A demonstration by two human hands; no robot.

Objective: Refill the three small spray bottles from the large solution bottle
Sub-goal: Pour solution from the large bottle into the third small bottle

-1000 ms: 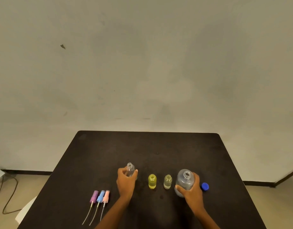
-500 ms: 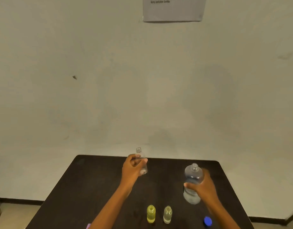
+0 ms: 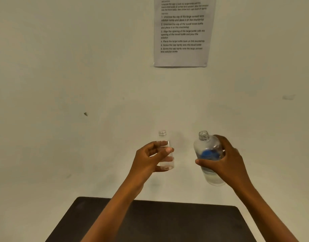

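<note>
Two uncapped bottles raised over the black table: my left hand pinches the small clear cylindrical plastic bottle between curled fingers and thumb; my right hand wraps the large rounded translucent solution bottle, tilted left.

Pale wall, blurry printed sheet, dark table

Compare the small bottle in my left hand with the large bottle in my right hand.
The small bottle is slim; the large bottle is far wider. The small bottle looks almost empty; the large bottle holds liquid low down. The small bottle stands near upright; the large bottle leans left. Both are clear, uncapped and held aloft.
</note>
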